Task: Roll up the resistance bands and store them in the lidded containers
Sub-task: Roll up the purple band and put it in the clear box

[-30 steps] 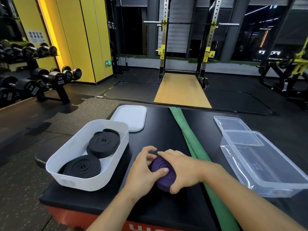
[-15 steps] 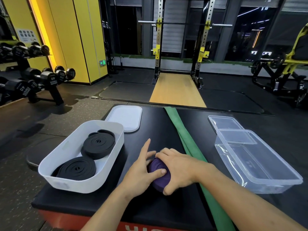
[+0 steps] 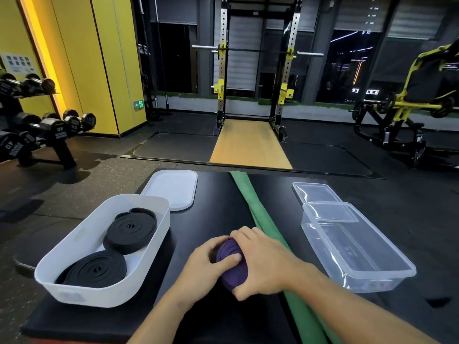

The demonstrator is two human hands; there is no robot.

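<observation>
Two hands hold a rolled purple band (image 3: 234, 273) at the front middle of a black bench (image 3: 218, 194). The left hand (image 3: 202, 265) cups the roll from the left, with the thumb pressed on its coiled face. The right hand (image 3: 264, 263) curls over it from the right. The roll stands on edge, coils facing up and left. A white bin (image 3: 99, 295) holding two black rolls (image 3: 131, 229) sits just to the left, nearer the left hand. A clear box (image 3: 372, 281) sits to the right, across a flat green band (image 3: 250, 202) that runs lengthwise under the right wrist. The white lid (image 3: 171, 188) and clear lid (image 3: 315, 192) lie behind their containers. The roll looks ready to store.
</observation>
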